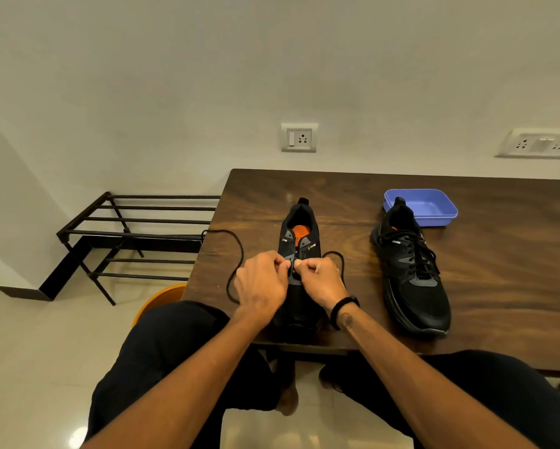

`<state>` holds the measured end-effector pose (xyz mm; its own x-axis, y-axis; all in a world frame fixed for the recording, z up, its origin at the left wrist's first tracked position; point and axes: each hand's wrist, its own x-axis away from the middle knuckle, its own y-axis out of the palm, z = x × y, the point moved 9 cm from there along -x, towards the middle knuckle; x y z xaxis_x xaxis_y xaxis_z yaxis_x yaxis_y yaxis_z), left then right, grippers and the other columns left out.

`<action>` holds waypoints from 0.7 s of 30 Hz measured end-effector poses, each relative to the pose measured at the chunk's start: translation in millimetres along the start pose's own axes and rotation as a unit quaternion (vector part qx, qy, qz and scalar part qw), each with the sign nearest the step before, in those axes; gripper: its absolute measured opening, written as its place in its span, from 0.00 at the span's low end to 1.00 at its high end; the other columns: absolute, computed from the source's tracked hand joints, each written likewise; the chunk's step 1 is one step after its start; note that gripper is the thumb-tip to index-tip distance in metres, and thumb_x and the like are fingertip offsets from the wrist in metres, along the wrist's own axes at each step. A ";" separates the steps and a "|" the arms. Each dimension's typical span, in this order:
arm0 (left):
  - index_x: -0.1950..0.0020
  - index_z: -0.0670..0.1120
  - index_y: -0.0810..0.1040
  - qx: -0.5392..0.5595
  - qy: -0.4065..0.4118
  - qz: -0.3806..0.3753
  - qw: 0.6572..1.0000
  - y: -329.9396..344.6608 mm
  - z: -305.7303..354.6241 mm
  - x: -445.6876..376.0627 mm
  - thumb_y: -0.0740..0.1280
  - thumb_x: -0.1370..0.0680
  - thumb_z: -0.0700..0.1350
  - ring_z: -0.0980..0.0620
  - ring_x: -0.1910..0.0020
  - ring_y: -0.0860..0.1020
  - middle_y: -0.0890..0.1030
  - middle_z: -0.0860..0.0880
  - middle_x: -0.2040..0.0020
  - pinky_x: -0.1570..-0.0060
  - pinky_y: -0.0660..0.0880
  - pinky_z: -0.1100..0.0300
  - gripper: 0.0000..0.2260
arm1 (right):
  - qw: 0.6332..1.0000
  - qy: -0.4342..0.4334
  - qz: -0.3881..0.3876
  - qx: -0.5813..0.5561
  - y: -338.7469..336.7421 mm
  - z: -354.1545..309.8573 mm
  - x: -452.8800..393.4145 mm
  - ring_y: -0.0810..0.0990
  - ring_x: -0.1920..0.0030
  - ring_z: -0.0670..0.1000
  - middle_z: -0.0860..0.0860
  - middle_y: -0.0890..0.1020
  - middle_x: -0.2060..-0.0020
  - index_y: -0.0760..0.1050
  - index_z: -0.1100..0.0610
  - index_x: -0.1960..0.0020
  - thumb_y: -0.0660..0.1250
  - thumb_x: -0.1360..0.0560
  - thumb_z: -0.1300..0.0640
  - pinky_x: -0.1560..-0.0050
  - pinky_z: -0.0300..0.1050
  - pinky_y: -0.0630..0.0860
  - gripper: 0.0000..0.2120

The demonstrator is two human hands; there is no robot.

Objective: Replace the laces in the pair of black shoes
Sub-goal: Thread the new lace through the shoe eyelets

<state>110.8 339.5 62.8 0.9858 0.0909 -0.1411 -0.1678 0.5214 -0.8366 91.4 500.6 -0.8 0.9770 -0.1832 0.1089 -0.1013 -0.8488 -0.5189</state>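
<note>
Your knees and forearms fill the bottom of the view, w/ the near shoe point(299, 251) just beyond them at the table point(499, 286) front edge. That shoe is your landmark: toe toward you, heel away, so its long axis runs straight out from your body, and the eyelet rows run the same way.

Both hands sit on top of it, about mid-eyelets. Left hand point(262, 281) is on its left side, right hand point(320, 280) on its right, knuckles almost touching over the tongue. Fingers on both are curled in and pinched at the tips. Looks like each nips a bit of the lace point(236, 254) at an eyelet, but the exact grip is hidden by the knuckles, so can't tell for sure.

Lace is thin, round, black cord, limp. One long tail loops out left of the shoe to the table's left edge; a short loop pokes out right of it, by your right hand. Upper eyelets toward the heel look empty, so prob. the next pass goes away from you, up the axis. Either hand is equally near.

Shoe upper is matte black mesh w/ grey panels and orange insole. Right of it, well apart, the second shoe point(411, 273) stands fully laced, same direction. Beyond that one, touching its heel, is a blue plastic tray point(434, 205), shallow, rounded corners. Table is dark glossy wood grain.
</note>
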 end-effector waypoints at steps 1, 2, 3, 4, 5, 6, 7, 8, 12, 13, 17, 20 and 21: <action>0.51 0.53 0.81 -0.017 0.016 -0.007 1.000 1.2 3.3 -3.3 0.66 0.18 0.55 0.48 0.52 0.83 0.84 0.53 0.53 0.53 0.77 0.52 0.08 | 1.000 -0.020 -0.015 0.010 -0.8 -1.1 -1.6 0.71 0.69 0.45 0.43 0.71 0.77 0.74 0.54 0.72 0.66 0.19 0.48 0.56 0.47 0.67 0.24; 0.50 0.51 0.79 -0.028 0.023 -0.023 0.999 1.6 7.7 -7.5 0.64 0.17 0.54 0.46 0.51 0.82 0.83 0.51 0.52 0.53 0.76 0.52 0.09 | 0.998 -0.041 -0.032 0.032 -2.5 -5.5 -1.2 0.72 0.69 0.43 0.42 0.73 0.76 0.75 0.53 0.71 0.66 0.19 0.46 0.58 0.46 0.68 0.23; 0.48 0.50 0.78 -0.031 0.017 -0.037 0.999 3.5 6.2 -14.4 0.63 0.17 0.53 0.44 0.50 0.82 0.83 0.49 0.50 0.52 0.75 0.51 0.09 | 0.994 -0.064 -0.049 0.072 -2.7 -8.3 -0.5 0.76 0.64 0.43 0.41 0.77 0.71 0.79 0.50 0.66 0.66 0.21 0.40 0.57 0.46 0.72 0.20; 0.45 0.48 0.77 -0.022 -0.010 -0.055 0.998 5.2 1.0 -22.0 0.61 0.16 0.52 0.43 0.49 0.81 0.82 0.47 0.49 0.52 0.75 0.50 0.10 | 0.986 -0.081 -0.055 0.133 -4.3 -9.8 1.2 0.79 0.56 0.46 0.43 0.80 0.63 0.82 0.44 0.58 0.65 0.25 0.32 0.53 0.49 0.77 0.17; 0.42 0.46 0.75 0.014 -0.047 -0.068 0.996 5.3 -6.3 -30.9 0.59 0.15 0.50 0.43 0.49 0.81 0.81 0.46 0.48 0.51 0.76 0.50 0.10 | 0.973 -0.099 -0.061 0.199 -5.6 -10.1 1.0 0.79 0.49 0.51 0.46 0.81 0.55 0.82 0.40 0.50 0.63 0.30 0.26 0.48 0.53 0.78 0.21; 0.40 0.43 0.74 0.087 -0.097 -0.074 0.989 1.8 -15.5 -41.8 0.57 0.15 0.48 0.44 0.51 0.81 0.82 0.44 0.49 0.53 0.78 0.51 0.11 | 0.961 -0.106 -0.074 0.245 -6.6 -12.5 3.1 0.77 0.44 0.53 0.48 0.79 0.51 0.81 0.39 0.45 0.63 0.33 0.22 0.43 0.54 0.77 0.27; 0.39 0.40 0.74 0.197 -0.153 -0.069 0.966 -5.1 -25.3 -53.5 0.56 0.14 0.45 0.46 0.56 0.82 0.83 0.43 0.52 0.56 0.81 0.52 0.12 | 0.953 -0.106 -0.090 0.268 -6.5 -15.1 6.3 0.73 0.42 0.54 0.49 0.77 0.48 0.81 0.41 0.42 0.64 0.34 0.22 0.40 0.54 0.76 0.30; 0.38 0.37 0.73 0.318 -0.207 -0.055 0.924 -15.1 -31.9 -62.6 0.54 0.14 0.42 0.47 0.61 0.82 0.82 0.41 0.56 0.60 0.83 0.53 0.13 | 0.950 -0.104 -0.098 0.278 -9.0 -20.0 10.9 0.71 0.41 0.54 0.49 0.74 0.47 0.80 0.42 0.40 0.66 0.33 0.24 0.39 0.54 0.75 0.30; 0.25 0.36 0.64 0.600 -0.307 0.110 0.730 -67.9 -73.1 -87.1 0.49 0.13 0.36 0.45 0.56 0.86 0.83 0.36 0.51 0.54 0.84 0.54 0.17 | 0.936 -0.118 -0.107 0.313 -16.5 -36.8 20.9 0.68 0.41 0.55 0.47 0.70 0.48 0.76 0.43 0.45 0.70 0.32 0.25 0.41 0.56 0.74 0.26; 0.28 0.38 0.66 0.572 -0.302 0.156 0.747 -74.0 -88.6 -87.3 0.50 0.13 0.38 0.46 0.57 0.87 0.83 0.36 0.49 0.58 0.84 0.54 0.15 | 0.934 -0.118 -0.107 0.321 -18.2 -38.3 21.4 0.68 0.42 0.54 0.46 0.70 0.48 0.75 0.42 0.47 0.70 0.33 0.25 0.42 0.56 0.74 0.25; 0.38 0.49 0.70 0.223 -0.087 0.034 0.970 -51.6 -78.4 -92.8 0.65 0.16 0.49 0.50 0.53 0.85 0.84 0.46 0.49 0.49 0.82 0.50 0.09 | 0.917 -0.132 -0.096 0.365 -21.8 -49.7 21.6 0.66 0.40 0.53 0.46 0.70 0.47 0.76 0.42 0.46 0.70 0.36 0.23 0.41 0.57 0.74 0.28; 0.41 0.52 0.79 0.087 0.110 -0.200 0.970 -7.6 -24.3 -75.5 0.74 0.22 0.51 0.58 0.52 0.82 0.84 0.54 0.52 0.48 0.79 0.59 0.12 | 0.915 -0.140 -0.091 0.368 -23.1 -51.1 21.3 0.67 0.40 0.53 0.45 0.70 0.46 0.77 0.43 0.44 0.71 0.36 0.23 0.41 0.57 0.74 0.30; 0.43 0.51 0.81 0.061 0.144 -0.267 0.951 5.7 -11.9 -66.2 0.76 0.24 0.49 0.59 0.53 0.83 0.85 0.54 0.53 0.46 0.80 0.60 0.11 | 0.915 -0.143 -0.089 0.366 -23.0 -51.9 22.1 0.68 0.41 0.53 0.45 0.70 0.46 0.78 0.43 0.43 0.71 0.36 0.24 0.41 0.57 0.74 0.30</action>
<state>44.6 326.4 61.1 0.8873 -0.4415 0.1331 0.3753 0.5236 -0.7648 105.6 490.4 57.6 0.9854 0.1524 0.0756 0.1156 -0.2738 -0.9548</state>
